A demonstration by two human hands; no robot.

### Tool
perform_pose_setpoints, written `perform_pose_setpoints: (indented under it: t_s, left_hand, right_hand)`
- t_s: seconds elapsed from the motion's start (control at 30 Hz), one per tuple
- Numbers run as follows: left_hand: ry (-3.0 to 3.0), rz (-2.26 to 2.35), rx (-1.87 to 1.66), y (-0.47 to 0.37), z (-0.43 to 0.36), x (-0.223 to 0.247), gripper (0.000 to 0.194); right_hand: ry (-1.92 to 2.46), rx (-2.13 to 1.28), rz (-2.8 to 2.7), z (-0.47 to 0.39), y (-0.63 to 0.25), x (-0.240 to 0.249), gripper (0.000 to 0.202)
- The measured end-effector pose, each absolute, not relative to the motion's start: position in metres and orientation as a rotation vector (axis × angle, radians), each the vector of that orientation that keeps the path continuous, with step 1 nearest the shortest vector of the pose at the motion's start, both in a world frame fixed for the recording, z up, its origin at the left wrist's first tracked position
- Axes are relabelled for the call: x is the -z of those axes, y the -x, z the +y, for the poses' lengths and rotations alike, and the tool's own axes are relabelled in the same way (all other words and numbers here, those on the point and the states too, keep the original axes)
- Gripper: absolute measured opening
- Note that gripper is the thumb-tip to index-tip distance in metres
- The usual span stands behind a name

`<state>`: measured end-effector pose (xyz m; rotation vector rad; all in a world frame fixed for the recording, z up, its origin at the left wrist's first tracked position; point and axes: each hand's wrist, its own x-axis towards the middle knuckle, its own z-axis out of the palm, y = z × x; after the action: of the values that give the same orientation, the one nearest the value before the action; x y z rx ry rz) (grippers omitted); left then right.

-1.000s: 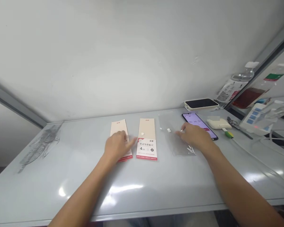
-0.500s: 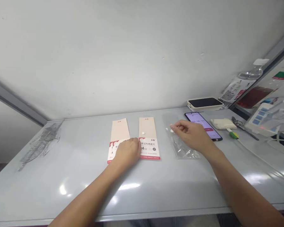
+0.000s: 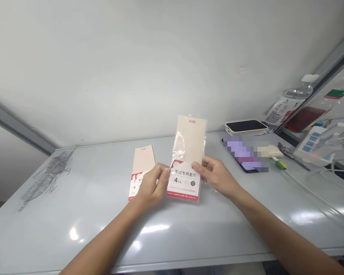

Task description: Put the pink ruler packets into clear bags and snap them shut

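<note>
A clear plastic ruler-set packet (image 3: 187, 147) with a beige card and a red-and-white printed label is tilted up off the desk, facing me. The fingers of my left hand (image 3: 153, 185) are closed on its lower left edge. On the right edge, the thumb of my right hand (image 3: 218, 175) lies in front and its fingers are behind. A small white piece (image 3: 180, 152) shows on the packet above the label. Left of it lie similar overlapping packets (image 3: 144, 158), partly covered by my left hand. Behind my right hand, only a sliver of a clear bag (image 3: 215, 191) shows.
At the right are a phone with a lit, blurred screen (image 3: 242, 154), a dark-screened phone (image 3: 246, 126), a white device with a cable (image 3: 275, 151), bottles (image 3: 289, 101) and a clear plastic box (image 3: 318, 143). A wall (image 3: 149, 76) stands behind the desk (image 3: 83, 191).
The right-hand packet has been lifted and tilted up from the desk. My right hand has moved left from the clear bag onto that packet's right edge, and my left hand now grips its left edge.
</note>
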<state>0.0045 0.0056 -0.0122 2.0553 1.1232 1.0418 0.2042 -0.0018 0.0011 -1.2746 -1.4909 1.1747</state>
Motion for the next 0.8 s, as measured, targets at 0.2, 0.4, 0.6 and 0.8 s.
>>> perform_pose_setpoints:
  t_s: [0.2,0.4,0.6,0.8]
  left_hand:
    - [-2.167,1.354,-0.854,-0.009,0.003,0.014,0.029]
    - [-2.469,1.368,-0.810,-0.011,0.000,0.018,0.017]
    - [-2.510,1.300,-0.741,-0.011,-0.002,0.014,0.017]
    - [-2.398,1.302,-0.662,-0.012,-0.004,0.009,0.018]
  right_hand:
    - [1.262,-1.144,-1.528,-0.010,-0.196,0.003,0.022]
    - [1.287,-0.936,-1.834,-0.018,-0.186,0.008,0.021]
    - [1.170,-0.799,-2.028,-0.023,-0.186,0.001,0.016]
    - [1.154,-0.795,-2.097,-0.023,-0.188,0.001,0.013]
